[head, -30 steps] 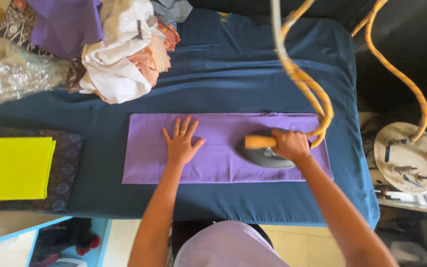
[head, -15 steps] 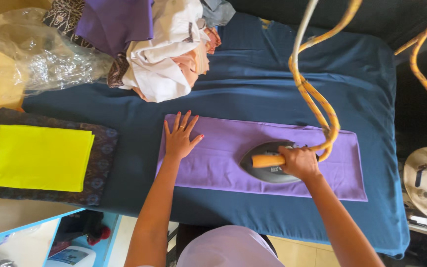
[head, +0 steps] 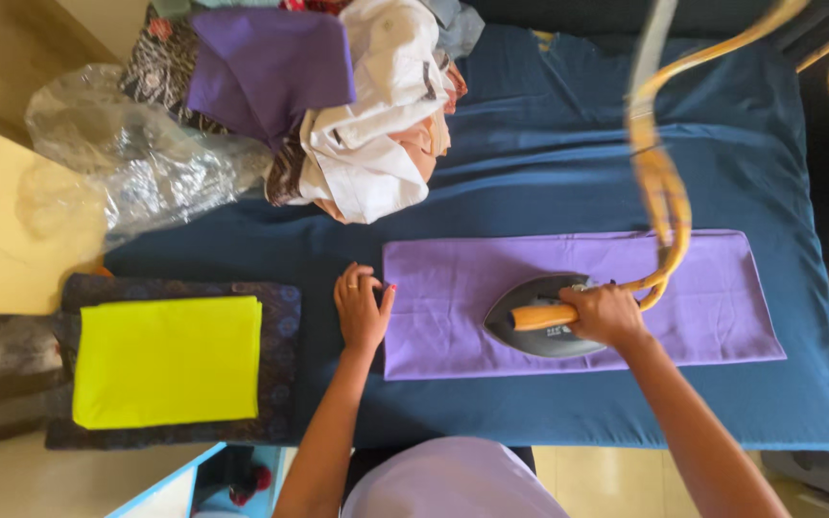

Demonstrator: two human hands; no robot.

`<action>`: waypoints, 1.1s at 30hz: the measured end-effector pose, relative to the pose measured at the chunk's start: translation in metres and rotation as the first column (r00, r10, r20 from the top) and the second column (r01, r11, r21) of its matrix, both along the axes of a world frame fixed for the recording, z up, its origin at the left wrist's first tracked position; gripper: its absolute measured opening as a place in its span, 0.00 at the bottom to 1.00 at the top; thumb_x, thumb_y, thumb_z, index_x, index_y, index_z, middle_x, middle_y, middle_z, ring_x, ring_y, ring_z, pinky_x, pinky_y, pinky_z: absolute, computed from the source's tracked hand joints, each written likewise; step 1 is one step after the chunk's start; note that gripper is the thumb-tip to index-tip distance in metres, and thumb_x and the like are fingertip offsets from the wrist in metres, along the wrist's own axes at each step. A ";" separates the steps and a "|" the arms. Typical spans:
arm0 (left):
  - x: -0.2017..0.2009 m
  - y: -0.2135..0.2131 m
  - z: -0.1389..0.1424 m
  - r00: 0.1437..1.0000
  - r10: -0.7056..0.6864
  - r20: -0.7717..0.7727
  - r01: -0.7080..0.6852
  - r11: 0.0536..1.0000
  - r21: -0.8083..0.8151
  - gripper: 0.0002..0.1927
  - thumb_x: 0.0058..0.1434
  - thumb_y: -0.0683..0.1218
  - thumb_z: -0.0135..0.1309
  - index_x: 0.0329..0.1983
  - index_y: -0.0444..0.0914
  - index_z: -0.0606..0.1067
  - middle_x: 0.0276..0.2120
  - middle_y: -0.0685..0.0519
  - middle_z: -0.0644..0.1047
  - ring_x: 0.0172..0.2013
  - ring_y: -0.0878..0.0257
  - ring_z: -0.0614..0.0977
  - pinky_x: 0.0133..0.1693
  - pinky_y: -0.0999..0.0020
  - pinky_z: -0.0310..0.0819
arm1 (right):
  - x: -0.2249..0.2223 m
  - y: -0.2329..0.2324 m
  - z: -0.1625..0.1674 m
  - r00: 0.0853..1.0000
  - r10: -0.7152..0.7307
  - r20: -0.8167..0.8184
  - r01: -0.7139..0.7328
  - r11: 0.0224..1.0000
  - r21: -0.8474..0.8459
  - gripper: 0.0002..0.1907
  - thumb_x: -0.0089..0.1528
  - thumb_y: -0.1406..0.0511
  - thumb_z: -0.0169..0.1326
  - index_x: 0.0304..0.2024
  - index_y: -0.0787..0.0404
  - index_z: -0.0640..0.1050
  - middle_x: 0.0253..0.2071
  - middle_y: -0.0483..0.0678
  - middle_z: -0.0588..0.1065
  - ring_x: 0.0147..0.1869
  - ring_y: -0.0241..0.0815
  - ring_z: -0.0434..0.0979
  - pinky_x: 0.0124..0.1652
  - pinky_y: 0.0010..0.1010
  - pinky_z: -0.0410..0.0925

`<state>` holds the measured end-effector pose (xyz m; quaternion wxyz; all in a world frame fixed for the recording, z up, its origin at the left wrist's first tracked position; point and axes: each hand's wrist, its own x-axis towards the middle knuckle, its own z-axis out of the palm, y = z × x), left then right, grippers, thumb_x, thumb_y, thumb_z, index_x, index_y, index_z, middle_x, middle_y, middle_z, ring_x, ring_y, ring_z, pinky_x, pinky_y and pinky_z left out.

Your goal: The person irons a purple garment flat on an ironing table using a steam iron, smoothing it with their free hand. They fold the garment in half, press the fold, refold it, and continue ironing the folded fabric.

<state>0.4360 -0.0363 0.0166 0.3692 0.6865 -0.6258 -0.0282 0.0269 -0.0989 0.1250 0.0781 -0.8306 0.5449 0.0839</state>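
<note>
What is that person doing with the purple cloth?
A person is ironing. Their right hand grips the wooden handle of a dark metal iron resting on a long purple cloth, spread flat on a dark blue padded table. Their left hand presses at the cloth's left edge. A folded yellow cloth lies to the left.

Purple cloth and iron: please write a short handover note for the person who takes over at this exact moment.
Right hand: closed on the wooden handle of the iron, which sits on the purple cloth, nose toward the left.
Left hand: holds nothing; fingers rest at the cloth's left edge, on the blue pad.
Done: the cloth lies spread flat lengthwise.
Left: the pictures do not show which parts are pressed.
Nearby: folded yellow cloth at left, pile of clothes at the far side.
</note>
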 end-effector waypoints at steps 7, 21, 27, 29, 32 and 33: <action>0.005 -0.001 0.008 0.999 -0.027 -0.042 0.025 0.999 -0.045 0.09 0.61 0.47 0.60 0.35 0.40 0.72 0.49 0.50 0.75 0.62 0.47 0.71 0.64 0.45 0.57 | 0.085 -0.014 -0.006 0.856 -0.515 0.056 0.513 0.828 -0.226 0.13 0.59 0.56 0.56 0.44 0.49 0.81 0.31 0.57 0.81 0.37 0.62 0.82 0.38 0.51 0.75; 0.001 0.003 0.015 0.999 0.024 0.042 -0.024 1.000 0.002 0.13 0.62 0.50 0.58 0.39 0.36 0.74 0.50 0.48 0.73 0.61 0.48 0.71 0.65 0.44 0.57 | 0.178 -0.008 -0.010 0.969 -0.219 0.117 0.239 0.949 -0.206 0.11 0.61 0.57 0.55 0.42 0.54 0.76 0.29 0.54 0.80 0.35 0.60 0.82 0.37 0.52 0.74; 0.009 0.038 0.015 1.000 -0.027 0.009 0.026 0.999 0.027 0.11 0.62 0.49 0.57 0.29 0.38 0.76 0.58 0.50 0.71 0.67 0.50 0.67 0.69 0.42 0.51 | 0.206 -0.026 0.011 0.985 -0.124 0.117 0.127 0.992 -0.022 0.15 0.57 0.55 0.58 0.44 0.51 0.77 0.31 0.58 0.79 0.38 0.63 0.81 0.39 0.54 0.73; 0.011 0.054 0.021 0.994 -0.062 -0.095 0.072 0.992 0.103 0.13 0.58 0.51 0.60 0.24 0.39 0.75 0.58 0.50 0.71 0.68 0.49 0.65 0.68 0.40 0.47 | 0.205 -0.021 0.016 0.996 -0.038 0.087 0.037 0.999 0.015 0.16 0.55 0.56 0.58 0.45 0.49 0.77 0.31 0.57 0.79 0.38 0.62 0.82 0.40 0.54 0.73; 0.014 0.069 0.028 0.979 -0.066 -0.194 0.102 0.977 0.186 0.16 0.51 0.52 0.65 0.17 0.40 0.75 0.57 0.50 0.70 0.68 0.48 0.63 0.67 0.38 0.42 | 0.211 -0.008 0.014 0.998 -0.046 0.035 0.046 0.999 -0.006 0.14 0.57 0.58 0.55 0.46 0.48 0.77 0.31 0.54 0.80 0.38 0.60 0.83 0.41 0.53 0.73; 0.015 0.073 0.029 0.974 -0.063 -0.218 0.110 0.972 0.209 0.17 0.49 0.52 0.67 0.15 0.40 0.75 0.57 0.50 0.70 0.68 0.48 0.62 0.67 0.38 0.41 | 0.215 -0.005 0.012 0.997 -0.076 0.027 0.077 0.996 -0.043 0.13 0.59 0.58 0.55 0.45 0.50 0.77 0.31 0.53 0.80 0.39 0.60 0.83 0.41 0.53 0.74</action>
